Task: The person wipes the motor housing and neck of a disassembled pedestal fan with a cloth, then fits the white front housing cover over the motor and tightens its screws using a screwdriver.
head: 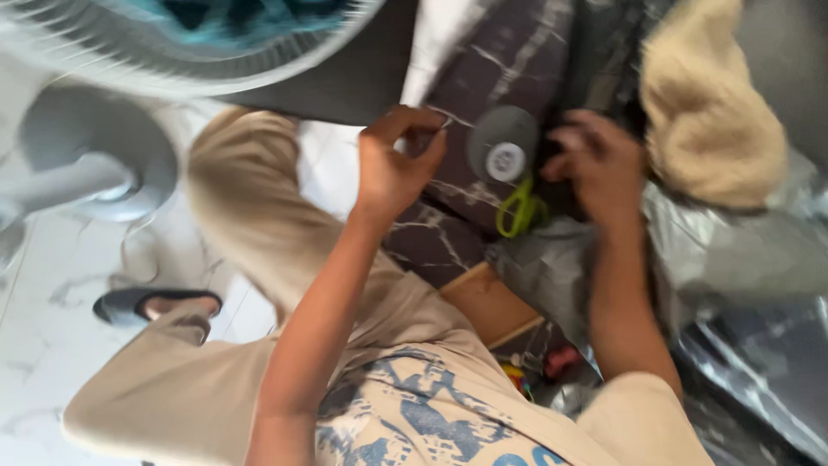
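Centrally, grey thread spool [503, 143], end-on, hands flanking

The person wears a short-sleeved T-shirt [431, 414] in a pale beige colour, with a large blue print on the front that looks worn and broken. The sleeves end above the elbows, so both forearms are bare. The left hand [395, 162] and the right hand [595, 164] have no gloves, and no ring or watch can be seen. The trousers [224, 259] are loose and beige, like the shirt. On one foot there is a dark open slipper [155, 304].
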Demonstrator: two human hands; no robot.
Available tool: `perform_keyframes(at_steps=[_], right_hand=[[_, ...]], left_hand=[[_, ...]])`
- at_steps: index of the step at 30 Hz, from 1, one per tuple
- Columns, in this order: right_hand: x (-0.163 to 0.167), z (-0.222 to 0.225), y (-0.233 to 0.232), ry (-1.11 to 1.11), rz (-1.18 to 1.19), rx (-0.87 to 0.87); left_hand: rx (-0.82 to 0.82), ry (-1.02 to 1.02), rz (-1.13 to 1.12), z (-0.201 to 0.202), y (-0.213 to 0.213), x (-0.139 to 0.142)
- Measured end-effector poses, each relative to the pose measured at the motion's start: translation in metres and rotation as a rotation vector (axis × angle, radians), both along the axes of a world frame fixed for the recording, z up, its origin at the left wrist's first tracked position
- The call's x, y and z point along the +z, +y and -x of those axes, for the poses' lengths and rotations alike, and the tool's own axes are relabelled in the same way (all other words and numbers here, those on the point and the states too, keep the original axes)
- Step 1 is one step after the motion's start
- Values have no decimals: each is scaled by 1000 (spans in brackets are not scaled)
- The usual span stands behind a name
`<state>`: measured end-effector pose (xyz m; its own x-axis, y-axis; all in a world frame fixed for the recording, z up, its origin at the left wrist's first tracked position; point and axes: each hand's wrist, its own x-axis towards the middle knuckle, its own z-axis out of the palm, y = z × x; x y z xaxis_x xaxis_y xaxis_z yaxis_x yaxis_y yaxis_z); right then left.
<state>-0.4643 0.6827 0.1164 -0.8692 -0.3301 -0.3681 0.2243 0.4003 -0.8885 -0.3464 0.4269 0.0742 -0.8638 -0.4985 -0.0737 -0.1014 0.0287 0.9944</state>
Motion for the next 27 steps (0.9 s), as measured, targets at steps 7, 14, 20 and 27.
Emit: perform_keyframes(at_steps=[7, 14, 20, 27], right_hand=[[75, -87, -133, -184, 6, 754], [86, -189, -313, -426, -214, 1261], [75, -256, -399, -290, -340, 1536], [30, -281, -444, -195, -469, 1698]], left_hand=[[72, 171, -345, -130, -104, 49], [276, 125, -455, -276, -177, 54], [465, 123, -463, -358, -210, 31], [443, 162, -541, -400, -233, -16]])
